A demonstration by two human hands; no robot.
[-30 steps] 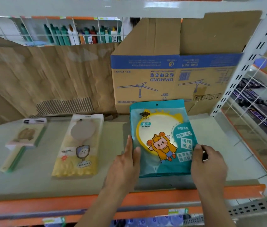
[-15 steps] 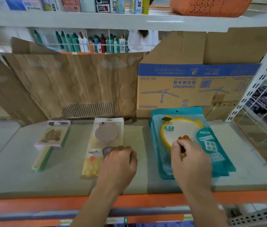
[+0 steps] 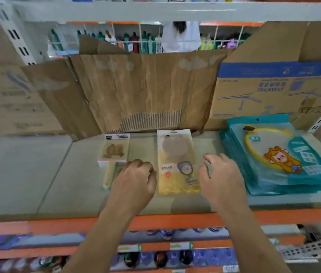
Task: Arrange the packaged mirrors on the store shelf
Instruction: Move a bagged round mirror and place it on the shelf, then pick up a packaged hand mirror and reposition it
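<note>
Pale grey, orange-edged shelf carries, left to right, a pink carded mirror, a yellow mirror packet and stacked teal mirror pouches.

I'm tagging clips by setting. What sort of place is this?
Most likely a retail shop aisle: packaged mirrors lie on a metal shelf with an orange front edge, rows of bottles fill the racks behind, and small labels sit on the rail below.
</note>
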